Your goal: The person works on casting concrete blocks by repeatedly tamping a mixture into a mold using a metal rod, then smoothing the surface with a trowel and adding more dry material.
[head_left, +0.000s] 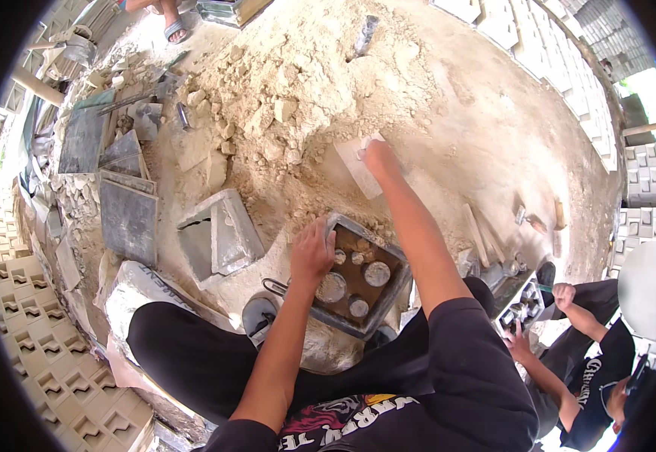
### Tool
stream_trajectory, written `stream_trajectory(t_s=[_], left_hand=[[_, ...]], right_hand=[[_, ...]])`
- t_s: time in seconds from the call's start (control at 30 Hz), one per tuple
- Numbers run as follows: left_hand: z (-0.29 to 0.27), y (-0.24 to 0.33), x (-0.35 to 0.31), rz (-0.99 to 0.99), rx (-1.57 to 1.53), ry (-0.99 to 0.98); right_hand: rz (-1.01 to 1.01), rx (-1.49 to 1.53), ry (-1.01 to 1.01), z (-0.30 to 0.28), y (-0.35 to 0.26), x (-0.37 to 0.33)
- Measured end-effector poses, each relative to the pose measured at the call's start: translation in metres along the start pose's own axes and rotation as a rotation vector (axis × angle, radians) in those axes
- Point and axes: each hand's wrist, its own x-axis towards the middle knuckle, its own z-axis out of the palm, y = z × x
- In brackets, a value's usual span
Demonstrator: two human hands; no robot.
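Far L: stacked cream blocks [38,377], then dark flat slabs [128,218] and a grey-white box [239,237] on the ground. Ctr: L hand [313,250] over the upper-L rim of a dark rect. mould [339,324] w/ round discs [333,287] inside, btwn the knees; can't tell how firmly it grips. Just beyond: a pale flat plate [358,175] on sandy earth, R hand [379,158] closed on its top end. Far R: co-worker's hands [563,295] at a smaller metal mould [522,307].

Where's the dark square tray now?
In the head view, the tray lies below and right of centre, with the left hand at its upper-left edge.
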Motion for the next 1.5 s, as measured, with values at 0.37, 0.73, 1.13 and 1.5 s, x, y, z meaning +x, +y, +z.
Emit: stream_trajectory(t_s=[0.37, 0.73, 1.13, 1.5], left_hand=[[0.001, -0.007, -0.009, 0.003, 0.003, 0.058], [0.007, -0.006, -0.013, 0.012, 0.041, 0.034], [0.049, 0.060, -0.078, 0.470, -0.237, -0.361], [0.041, 0.054, -0.098, 0.682, -0.094, -0.406]], right_hand=[[-0.226, 0.093, 0.085, -0.039, 0.043, -0.061], [-0.348, -0.005, 0.094, -0.156, 0.076, -0.228], [-0.150, -0.390, -0.288, -0.139, 0.056, -0.389], [-0.195, -0.376, -0.278, -0.124, 0.016, -0.412]])
